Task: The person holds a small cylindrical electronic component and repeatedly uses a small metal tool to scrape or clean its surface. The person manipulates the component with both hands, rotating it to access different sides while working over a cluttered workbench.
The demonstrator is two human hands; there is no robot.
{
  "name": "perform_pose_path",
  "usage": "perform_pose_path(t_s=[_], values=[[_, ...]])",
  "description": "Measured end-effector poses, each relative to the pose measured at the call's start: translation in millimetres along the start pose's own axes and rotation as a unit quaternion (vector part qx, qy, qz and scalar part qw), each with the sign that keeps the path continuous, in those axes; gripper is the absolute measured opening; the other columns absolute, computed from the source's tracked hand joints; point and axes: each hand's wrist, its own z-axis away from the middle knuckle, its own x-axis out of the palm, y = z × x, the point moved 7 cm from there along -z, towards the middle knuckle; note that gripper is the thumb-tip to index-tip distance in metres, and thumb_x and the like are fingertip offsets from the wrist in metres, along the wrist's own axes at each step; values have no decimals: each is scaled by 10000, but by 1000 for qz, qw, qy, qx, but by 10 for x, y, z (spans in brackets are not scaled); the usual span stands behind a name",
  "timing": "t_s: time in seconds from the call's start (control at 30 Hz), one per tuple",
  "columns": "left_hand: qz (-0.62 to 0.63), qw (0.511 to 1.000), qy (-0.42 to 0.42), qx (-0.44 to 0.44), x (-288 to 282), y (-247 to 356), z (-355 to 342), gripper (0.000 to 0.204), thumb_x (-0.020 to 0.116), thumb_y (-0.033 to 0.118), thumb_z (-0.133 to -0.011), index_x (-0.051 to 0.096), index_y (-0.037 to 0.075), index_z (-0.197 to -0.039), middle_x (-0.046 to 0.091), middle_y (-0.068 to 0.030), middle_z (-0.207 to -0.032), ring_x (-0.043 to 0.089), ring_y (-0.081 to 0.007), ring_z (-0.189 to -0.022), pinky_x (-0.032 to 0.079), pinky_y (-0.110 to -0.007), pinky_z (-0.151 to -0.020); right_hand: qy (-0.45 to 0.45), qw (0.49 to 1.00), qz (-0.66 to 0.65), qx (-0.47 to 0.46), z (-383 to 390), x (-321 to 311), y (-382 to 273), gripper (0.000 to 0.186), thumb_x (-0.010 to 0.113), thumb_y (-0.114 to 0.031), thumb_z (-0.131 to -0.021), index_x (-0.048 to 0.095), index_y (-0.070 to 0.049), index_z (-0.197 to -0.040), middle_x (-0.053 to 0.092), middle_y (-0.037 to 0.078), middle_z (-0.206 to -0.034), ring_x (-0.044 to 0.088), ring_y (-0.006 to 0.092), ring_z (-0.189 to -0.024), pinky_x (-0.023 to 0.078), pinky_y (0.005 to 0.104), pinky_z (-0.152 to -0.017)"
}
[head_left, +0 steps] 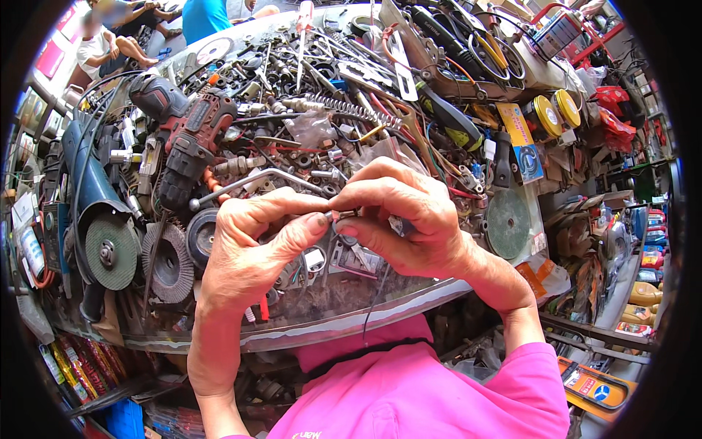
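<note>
My left hand and my right hand meet over the near part of the cluttered table, thumbs and forefingers pinched together. Between the fingertips is a small piece with a dark, metallic look; its kind is mostly hidden by the fingers. A thin dark wire hangs below my right hand over the table's front edge; whether it joins the held piece I cannot tell. Just beyond my left hand lies a bent metal bar. Under the hands, small metal parts and a white ring-shaped piece lie on the tabletop.
A red and black cordless drill and an angle grinder lie at left, beside a flap disc. A screwdriver and a coil spring rest among heaped parts. A green disc and yellow tins are at right.
</note>
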Motion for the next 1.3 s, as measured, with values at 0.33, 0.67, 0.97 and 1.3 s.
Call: perform_pose_path(t_s=[0.33,0.67,0.97,1.3], values=[[-62,996,20,55,13,-4,6,162,707,40,-860,701,-25,-1008,620,-18,-809,543,-57,-707,419,-204,-607,6,1000,21,-19,2,9,3,230,731,-72,-801,620,-33,-999,593,108,-846,613,285,-701,499,353,-566],[-55,998,-5,26,140,-82,0,133,713,39,-854,701,-21,-972,614,14,-795,542,-31,-724,425,-179,-632,-32,989,145,-5,71,17,92,197,690,-228,-880,669,-70,-764,516,40,-593,527,209,-477,394,331,-428],[20,999,28,-6,56,-87,10,214,709,109,-883,682,-19,-1053,653,20,-821,539,-12,-712,419,-166,-620,-15,1000,20,7,-18,-8,18,227,733,-111,-828,616,-18,-999,586,68,-852,523,135,-523,411,269,-468],[34,999,37,-4,103,-76,-6,159,665,69,-879,604,-5,-1005,644,-18,-843,582,-56,-718,462,-196,-641,5,997,69,35,13,-72,64,171,656,-208,-893,629,-44,-856,565,100,-682,573,273,-580,442,376,-524]])
